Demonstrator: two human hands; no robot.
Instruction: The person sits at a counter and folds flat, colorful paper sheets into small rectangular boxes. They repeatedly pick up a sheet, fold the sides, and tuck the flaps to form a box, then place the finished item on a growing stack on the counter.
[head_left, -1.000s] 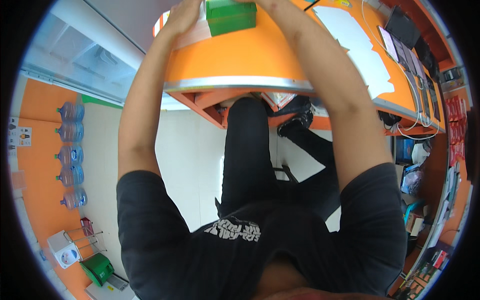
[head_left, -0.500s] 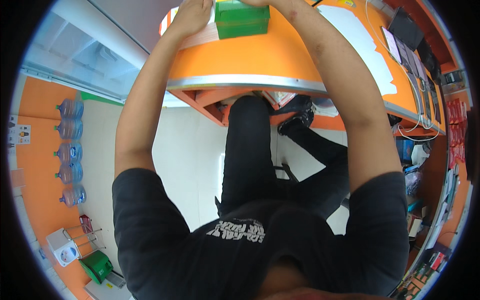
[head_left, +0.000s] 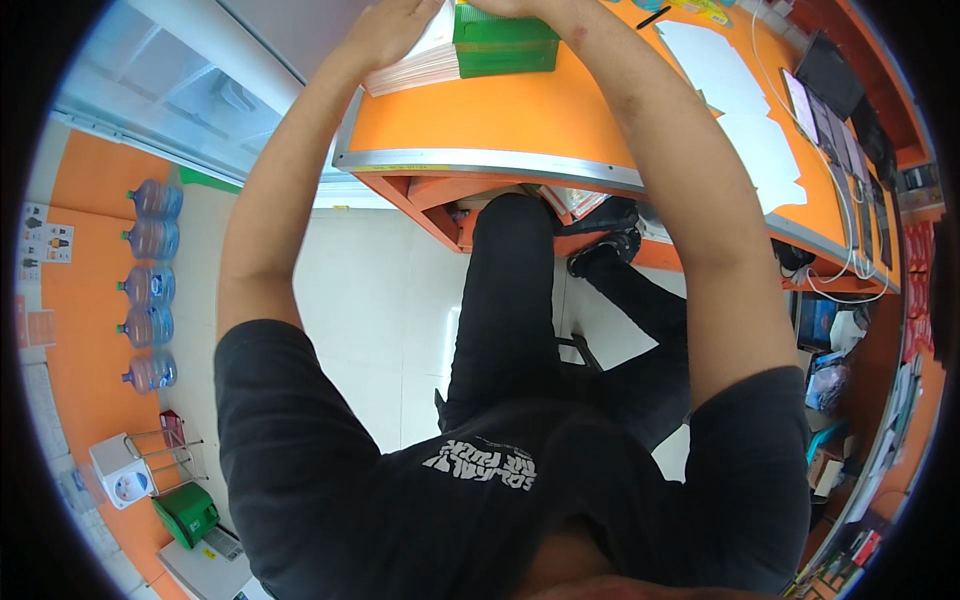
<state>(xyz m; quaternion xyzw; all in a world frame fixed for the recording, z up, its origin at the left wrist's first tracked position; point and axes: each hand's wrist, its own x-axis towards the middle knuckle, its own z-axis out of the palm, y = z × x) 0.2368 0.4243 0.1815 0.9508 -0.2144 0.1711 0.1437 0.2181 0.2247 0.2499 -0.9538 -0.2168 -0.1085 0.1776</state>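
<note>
Seen from above, we reach both arms forward to the far edge of an orange table [head_left: 520,120] with a metal front rim. Our left hand [head_left: 395,30] lies flat, fingers spread, on a stack of white paper [head_left: 415,62] whose edges fan out slightly at the near-left corner. Just beside it, and touching it, stands a green box [head_left: 505,45]. Our right hand [head_left: 510,8] is almost wholly cut off by the top of the picture, so we cannot tell whether its grip is wide, narrow or closed on anything; only the wrist shows above the box. The left grip is wide and pressing, not clasping.

We judge the paper stack to be fairly heavy as a block yet limp and slippery sheet against sheet: it would splay if lifted by one corner, so the sound hold is under the long sides with both hands, or flat pressure from above while squaring it. The box looks stiff and light enough to take by its opposite walls.

Further right on the table lie loose white sheets [head_left: 715,65], a black pen [head_left: 655,17] and dark flat devices [head_left: 830,70]. Below the table we see our own black trousers [head_left: 510,300]; along the orange wall at left stand blue water bottles [head_left: 150,285].
</note>
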